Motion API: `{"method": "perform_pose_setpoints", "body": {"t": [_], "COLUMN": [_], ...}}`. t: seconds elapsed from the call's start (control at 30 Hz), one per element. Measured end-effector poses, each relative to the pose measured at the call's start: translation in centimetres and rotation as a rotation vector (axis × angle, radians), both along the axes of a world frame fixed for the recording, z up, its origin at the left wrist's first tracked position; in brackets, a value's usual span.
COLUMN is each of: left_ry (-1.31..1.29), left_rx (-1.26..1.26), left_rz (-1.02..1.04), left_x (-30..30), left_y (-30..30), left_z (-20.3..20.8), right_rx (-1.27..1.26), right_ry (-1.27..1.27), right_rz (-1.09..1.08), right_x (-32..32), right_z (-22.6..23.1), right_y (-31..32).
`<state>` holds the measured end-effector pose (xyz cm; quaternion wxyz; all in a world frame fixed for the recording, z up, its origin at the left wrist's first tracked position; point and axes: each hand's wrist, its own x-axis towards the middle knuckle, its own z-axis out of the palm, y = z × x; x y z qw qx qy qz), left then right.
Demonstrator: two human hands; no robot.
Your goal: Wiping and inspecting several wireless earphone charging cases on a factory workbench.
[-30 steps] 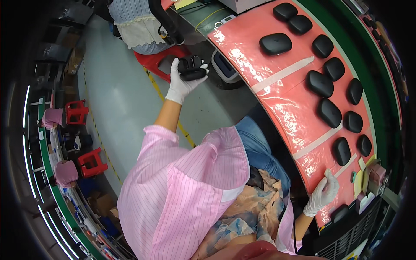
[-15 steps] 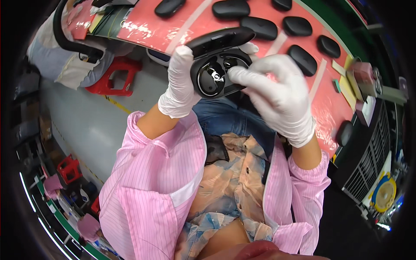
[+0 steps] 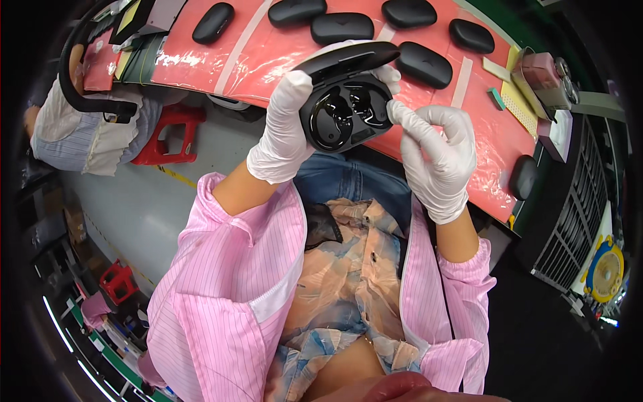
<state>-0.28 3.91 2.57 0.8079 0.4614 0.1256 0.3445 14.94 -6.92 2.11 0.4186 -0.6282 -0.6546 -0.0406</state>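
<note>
So the white-gloved left hand [image 3: 284,130] is gripping an open black earbud case [image 3: 351,128], thumb running up its left side, fingers going round behind the lid [image 3: 348,59] and fingertips peeking out on the right. The case is hanging in the air, overlapping the near edge of the pink-covered worktop [image 3: 499,137] from this angle. Two glossy earbuds [image 3: 340,115] are sitting in their wells. The right hand [image 3: 439,154] is hovering at the case's right rim, thumb and index nearly together, other fingers curling loosely; I can't tell whether it's touching the rim or pinching anything. Handling-wise, I'm guessing light and stiff, the shiny bits probably being slippery in gloves and the hinge being the fragile part, so I'd be holding the base by its sides. Closed black cases [image 3: 423,65] are lying toward the worktop's far edge, another [image 3: 524,177] near its right corner.
</note>
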Motion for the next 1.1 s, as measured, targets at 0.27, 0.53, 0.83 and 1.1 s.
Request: {"method": "perform_pose_setpoints", "body": {"t": [0.27, 0.53, 0.83, 1.1], "left_ry": [-0.047, -0.053, -0.070, -0.027], "left_rx": [-0.138, -0.125, -0.079, -0.021], "left_rz": [-0.028, 0.030, 0.051, 0.047], "left_x": [0.7, 0.9, 2.8, 2.2], "left_y": [0.6, 0.5, 0.4, -0.1], "left_z": [-1.5, -1.3, 0.4, 0.2], "right_rx": [0.075, -0.297, -0.256, -0.171], "right_ry": [-0.010, -0.324, -0.107, -0.039], "right_rz": [-0.275, -0.528, -0.412, 0.284], "right_x": [14.2, 26.6, 24.9, 2.4], "right_z": [4.0, 6.0, 7.4, 4.2], "right_y": [-0.5, 2.2, 1.1, 1.2]}}
